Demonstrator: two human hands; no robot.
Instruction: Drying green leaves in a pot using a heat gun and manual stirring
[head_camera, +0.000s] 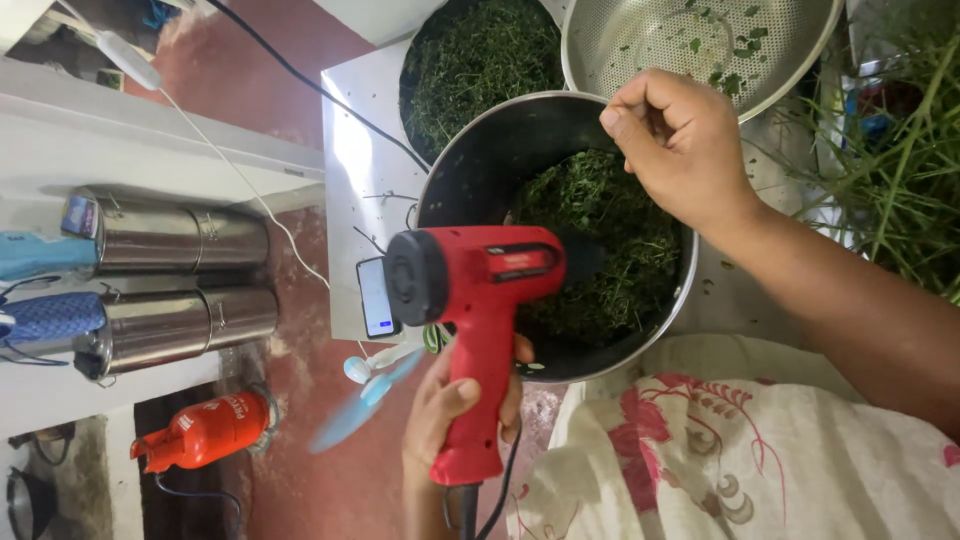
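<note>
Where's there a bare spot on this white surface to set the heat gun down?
The widest bare patch of the white surface lies left of the dark bowl of greens, crossed by a black cable. A phone borders its lower edge. A narrower strip shows right of the bowl, beside the grass. The bowls and colander crowd the middle.

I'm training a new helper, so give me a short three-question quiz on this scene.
1. True or false: the left hand holds the red heat gun by its grip.
2. What fills the dark metal bowl?
A. green chopped leaves
B. rice
C. water
3. The right hand is over the bowl's ____ rim: near or far?

Key:
1. true
2. A, green chopped leaves
3. far
</note>
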